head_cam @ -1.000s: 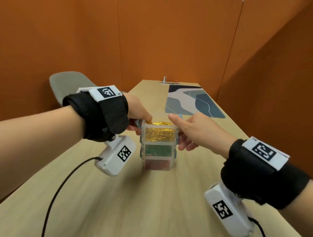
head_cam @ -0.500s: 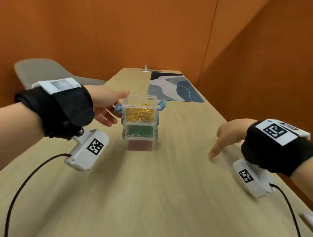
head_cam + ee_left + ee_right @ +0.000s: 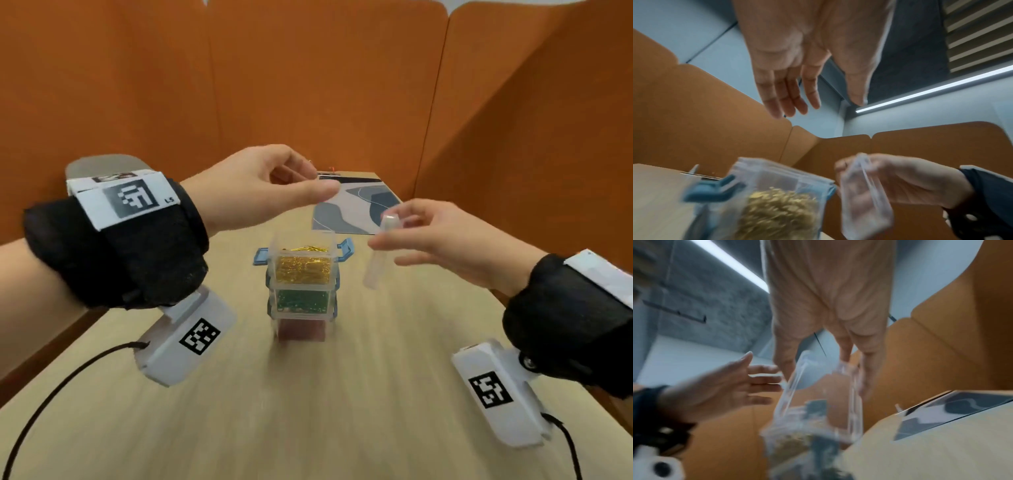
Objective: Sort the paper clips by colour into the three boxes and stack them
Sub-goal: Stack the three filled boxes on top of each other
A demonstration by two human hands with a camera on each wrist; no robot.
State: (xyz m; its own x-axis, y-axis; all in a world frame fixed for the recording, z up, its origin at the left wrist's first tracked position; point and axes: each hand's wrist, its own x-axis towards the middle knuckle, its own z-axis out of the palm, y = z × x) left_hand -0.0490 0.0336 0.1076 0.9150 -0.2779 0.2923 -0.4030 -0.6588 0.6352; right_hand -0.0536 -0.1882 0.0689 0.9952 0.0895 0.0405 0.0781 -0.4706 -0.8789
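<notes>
Our right hand [image 3: 442, 240] pinches the clear lid [image 3: 378, 253] just right of the three-box stack [image 3: 301, 284]; our left hand [image 3: 260, 185] hovers above it, fingers relaxed and empty. Risk: seating the lid askew may shove the stack over, spilling the gold clips [image 3: 303, 269] in its top box.

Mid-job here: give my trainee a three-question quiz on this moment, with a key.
1. True or false: the right hand holds the clear lid.
2. Which box tops the stack: A gold box, B green box, C red box?
3. Fill in: the left hand is ____ and holds nothing.

Key: 1 true; 2 A; 3 open.
</notes>
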